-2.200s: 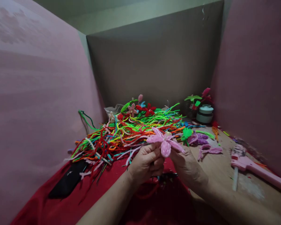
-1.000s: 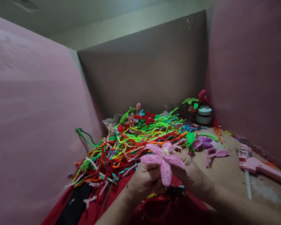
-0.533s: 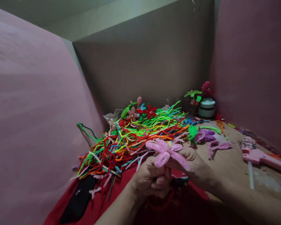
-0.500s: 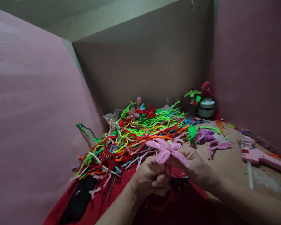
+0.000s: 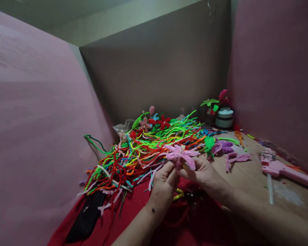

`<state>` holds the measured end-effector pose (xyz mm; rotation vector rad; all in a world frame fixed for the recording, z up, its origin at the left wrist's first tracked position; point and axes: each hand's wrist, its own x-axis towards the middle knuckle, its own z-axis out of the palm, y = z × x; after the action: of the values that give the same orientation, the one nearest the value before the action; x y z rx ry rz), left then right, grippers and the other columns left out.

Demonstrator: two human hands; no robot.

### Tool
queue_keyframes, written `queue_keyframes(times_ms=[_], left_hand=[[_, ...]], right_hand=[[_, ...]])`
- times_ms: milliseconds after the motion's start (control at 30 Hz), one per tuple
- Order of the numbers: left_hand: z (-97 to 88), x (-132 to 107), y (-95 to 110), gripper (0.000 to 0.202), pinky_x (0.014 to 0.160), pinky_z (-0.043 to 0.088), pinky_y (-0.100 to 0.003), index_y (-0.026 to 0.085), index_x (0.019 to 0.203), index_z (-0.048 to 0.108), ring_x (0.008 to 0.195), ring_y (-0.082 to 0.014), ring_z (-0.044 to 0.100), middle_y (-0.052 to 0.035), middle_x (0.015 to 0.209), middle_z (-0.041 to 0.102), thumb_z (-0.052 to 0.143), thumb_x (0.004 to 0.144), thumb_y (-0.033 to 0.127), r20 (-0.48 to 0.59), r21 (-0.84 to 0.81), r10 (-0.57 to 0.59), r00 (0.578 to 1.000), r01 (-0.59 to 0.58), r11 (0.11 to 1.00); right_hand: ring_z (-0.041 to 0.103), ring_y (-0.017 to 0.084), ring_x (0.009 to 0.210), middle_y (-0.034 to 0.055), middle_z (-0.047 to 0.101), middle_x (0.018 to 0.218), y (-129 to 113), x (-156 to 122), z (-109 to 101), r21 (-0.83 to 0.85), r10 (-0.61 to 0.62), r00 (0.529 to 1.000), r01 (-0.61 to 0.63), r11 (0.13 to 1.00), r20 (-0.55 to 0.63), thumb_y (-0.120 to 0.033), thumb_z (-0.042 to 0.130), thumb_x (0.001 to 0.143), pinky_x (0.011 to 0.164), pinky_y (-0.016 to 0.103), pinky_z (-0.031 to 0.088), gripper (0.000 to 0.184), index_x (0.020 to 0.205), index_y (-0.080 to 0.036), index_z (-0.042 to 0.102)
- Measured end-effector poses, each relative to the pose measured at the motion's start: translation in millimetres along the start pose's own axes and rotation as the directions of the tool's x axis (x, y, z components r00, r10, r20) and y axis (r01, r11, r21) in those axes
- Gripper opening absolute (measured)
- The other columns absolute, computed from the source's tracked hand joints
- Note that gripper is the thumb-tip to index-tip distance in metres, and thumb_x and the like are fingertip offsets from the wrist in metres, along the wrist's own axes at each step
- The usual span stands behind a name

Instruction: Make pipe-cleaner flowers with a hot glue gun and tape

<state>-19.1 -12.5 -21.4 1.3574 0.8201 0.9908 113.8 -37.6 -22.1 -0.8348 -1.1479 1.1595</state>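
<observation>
A pink pipe-cleaner flower (image 5: 181, 154) with several fuzzy petals and a pale yellow centre faces upward between my hands. Just below the petals, my left hand (image 5: 165, 182) pinches its base with closed fingers. From the other side, my right hand (image 5: 204, 172) grips the flower under its right petals, thumb reaching toward the left fingertips. The underside and any stem are mostly hidden by my fingers. Beneath the hands, a yellow-handled tool (image 5: 179, 194) lies on the red cloth (image 5: 133, 218), partly covered.
Behind the hands spreads a heap of colourful pipe cleaners (image 5: 143, 150), with finished flowers (image 5: 164, 121) at its back. A pink glue gun (image 5: 274, 167) lies right, near purple pieces (image 5: 223, 147) and a lidded pot (image 5: 224, 118). A black phone-like slab (image 5: 86, 217) rests left.
The flower has risen slightly and tilted, now showing more from the side. My left hand has turned and moved up to its base; the yellow-handled tool has come into view.
</observation>
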Motion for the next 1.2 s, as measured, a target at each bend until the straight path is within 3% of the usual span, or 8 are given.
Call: queue_keyframes(times_ms=[133, 333, 500, 633, 800, 867, 967, 1200], left_hand=[[-0.7, 2, 5, 0.039, 0.036, 0.019, -0.017, 0.017, 0.056, 0.038, 0.036, -0.0025, 0.023, 0.0094, 0.042, 0.031, 0.063, 0.073, 0.041, 0.090, -0.115, -0.084, 0.992, 0.094, 0.989], [-4.2, 2, 3, 0.034, 0.031, 0.017, -0.015, 0.017, 0.062, 0.041, 0.032, -0.0015, 0.017, 0.0108, 0.041, 0.029, 0.062, 0.076, 0.040, 0.234, -0.295, -0.134, 0.963, 0.202, 0.934], [-11.4, 3, 1, 0.026, 0.030, 0.023, -0.013, 0.016, 0.071, 0.050, 0.031, -0.0007, 0.015, 0.0107, 0.042, 0.031, 0.062, 0.077, 0.038, 0.423, -0.385, -0.144, 0.894, 0.322, 0.865], [-15.5, 3, -5, 0.014, 0.029, 0.028, -0.013, 0.018, 0.078, 0.054, 0.031, -0.0011, 0.012, 0.0107, 0.044, 0.032, 0.061, 0.079, 0.030, 0.544, -0.473, -0.102, 0.833, 0.405, 0.782], [-17.7, 4, -11, 0.017, 0.028, 0.026, -0.013, 0.015, 0.077, 0.059, 0.030, -0.0012, 0.014, 0.0097, 0.043, 0.031, 0.060, 0.079, 0.032, 0.654, -0.469, -0.040, 0.755, 0.447, 0.762], [-16.6, 6, -10, 0.021, 0.029, 0.026, -0.013, 0.012, 0.074, 0.060, 0.029, -0.0011, 0.018, 0.0087, 0.041, 0.033, 0.061, 0.078, 0.033, 0.643, -0.440, -0.033, 0.765, 0.405, 0.802], [-13.3, 9, -10, 0.024, 0.030, 0.027, -0.015, 0.011, 0.073, 0.061, 0.028, -0.0018, 0.024, 0.0062, 0.041, 0.040, 0.061, 0.078, 0.034, 0.572, -0.414, -0.020, 0.820, 0.310, 0.856], [-10.9, 12, -12, 0.035, 0.042, 0.035, -0.020, 0.011, 0.067, 0.060, 0.042, -0.0076, 0.046, -0.0002, 0.051, 0.051, 0.061, 0.076, 0.045, 0.356, -0.187, -0.012, 0.934, 0.083, 0.979]], right_hand=[[0.052, 0.014, 0.073, -0.0004, 0.060, 0.074, -1, 3, -3, -0.048, -0.040, 0.999, 0.040, 0.998, -0.006, -0.032, 0.069, 0.071, 0.071, 0.026, 0.042, 0.016, 0.078, -0.017, 0.069], [0.048, 0.010, 0.065, -0.0018, 0.058, 0.071, 0, 4, -5, 0.075, 0.008, 1.000, -0.007, 0.997, -0.004, -0.033, 0.064, 0.077, 0.064, 0.023, 0.040, 0.015, 0.080, -0.018, 0.067], [0.039, 0.007, 0.056, -0.0020, 0.053, 0.068, 10, 4, -7, 0.243, 0.066, 0.995, -0.081, 0.967, 0.072, -0.031, 0.068, 0.073, 0.051, 0.020, 0.031, 0.017, 0.077, -0.016, 0.063], [0.033, 0.007, 0.051, -0.0037, 0.044, 0.059, 15, 2, -7, 0.249, 0.105, 0.980, -0.146, 0.958, 0.170, -0.037, 0.063, 0.077, 0.047, 0.021, 0.027, 0.022, 0.073, -0.016, 0.060], [0.038, 0.009, 0.059, -0.0022, 0.048, 0.066, 8, -2, -4, 0.204, 0.027, 0.989, -0.056, 0.977, 0.145, -0.033, 0.067, 0.074, 0.056, 0.023, 0.033, 0.018, 0.072, -0.016, 0.061], [0.042, 0.010, 0.062, -0.0016, 0.052, 0.068, 4, -3, -2, 0.191, -0.008, 0.994, -0.014, 0.982, 0.112, -0.031, 0.067, 0.074, 0.061, 0.025, 0.037, 0.015, 0.073, -0.017, 0.062], [0.050, 0.013, 0.067, -0.0003, 0.058, 0.072, -2, -4, -1, 0.175, -0.038, 0.995, 0.021, 0.984, 0.097, -0.030, 0.065, 0.076, 0.069, 0.028, 0.042, 0.013, 0.077, -0.017, 0.065], [0.056, 0.014, 0.069, 0.0005, 0.065, 0.074, -9, -6, -1, 0.124, -0.086, 0.995, 0.079, 0.989, 0.053, -0.032, 0.070, 0.072, 0.068, 0.028, 0.045, 0.012, 0.077, -0.021, 0.071]])
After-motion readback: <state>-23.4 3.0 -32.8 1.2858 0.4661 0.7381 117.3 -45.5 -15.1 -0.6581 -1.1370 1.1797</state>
